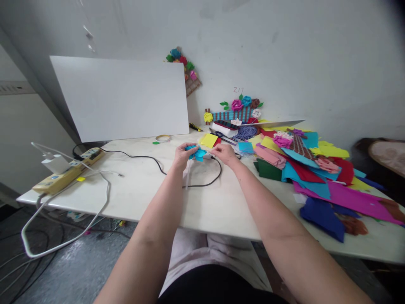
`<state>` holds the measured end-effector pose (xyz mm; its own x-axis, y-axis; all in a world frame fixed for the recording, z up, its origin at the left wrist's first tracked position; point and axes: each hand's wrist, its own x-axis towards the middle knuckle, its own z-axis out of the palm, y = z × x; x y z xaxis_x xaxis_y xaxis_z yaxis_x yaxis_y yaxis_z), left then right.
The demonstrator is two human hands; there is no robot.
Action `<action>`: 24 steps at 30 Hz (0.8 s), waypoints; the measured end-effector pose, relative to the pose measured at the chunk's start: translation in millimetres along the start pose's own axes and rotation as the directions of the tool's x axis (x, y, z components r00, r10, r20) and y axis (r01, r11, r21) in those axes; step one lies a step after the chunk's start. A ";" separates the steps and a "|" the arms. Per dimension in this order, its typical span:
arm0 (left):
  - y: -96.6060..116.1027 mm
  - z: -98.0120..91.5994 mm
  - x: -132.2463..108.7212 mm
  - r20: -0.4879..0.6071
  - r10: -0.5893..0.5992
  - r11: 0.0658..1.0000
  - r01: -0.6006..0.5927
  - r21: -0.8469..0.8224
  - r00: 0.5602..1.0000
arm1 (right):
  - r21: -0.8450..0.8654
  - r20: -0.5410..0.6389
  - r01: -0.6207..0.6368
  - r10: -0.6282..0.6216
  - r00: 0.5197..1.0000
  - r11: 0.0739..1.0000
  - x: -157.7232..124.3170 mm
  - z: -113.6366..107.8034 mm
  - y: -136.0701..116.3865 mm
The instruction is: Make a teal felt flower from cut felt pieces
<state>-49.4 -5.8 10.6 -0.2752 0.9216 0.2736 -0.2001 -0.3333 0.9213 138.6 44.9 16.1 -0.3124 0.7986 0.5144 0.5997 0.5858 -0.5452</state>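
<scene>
Over the middle of the table, my left hand point(182, 155) is closed on a bright blue crepe paper flower point(198, 153), whose petals stick out to the right of the fingers. My right hand point(224, 153) is just to the right, thumb and fingers pinched together; anything between them is too small to make out. A black cable point(218, 171) loops under both hands to a pale object partly hidden behind them. Below the flower a thin whitish stick point(187, 175) points toward me. Yellow paper squares point(209, 140) lie just beyond the hands.
Colourful crepe paper point(316, 169) is heaped on the right. A white board point(126, 99) leans on the wall at back left. A power strip point(68, 173) with cables lies on the left. Paper flower decorations point(246, 101), a yellow cutter point(195, 127) and a tape ring point(163, 138) are at the back.
</scene>
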 end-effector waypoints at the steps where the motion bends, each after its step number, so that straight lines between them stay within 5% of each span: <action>1: 0.9 0.5 -0.6 -0.002 -0.004 1.000 0.004 0.002 1.000 | 0.000 -0.008 -0.001 0.001 1.000 1.000 0.2 0.4 0.1; 16: 1.1 1.3 -1.3 -0.021 -0.024 1.000 0.024 0.005 1.000 | 0.003 0.025 -0.010 0.010 1.000 1.000 -1.9 -0.3 -2.8; 24: -0.8 -2.4 0.6 -0.035 -0.012 1.000 0.012 -0.016 0.999 | -0.136 0.064 0.042 -0.034 0.997 0.990 -2.0 -4.8 -6.0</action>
<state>-51.7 -5.4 9.4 -0.3054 0.9181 0.2526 -0.2181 -0.3257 0.9200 139.2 39.2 21.6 -0.3790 0.7857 0.4889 0.6803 0.5947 -0.4283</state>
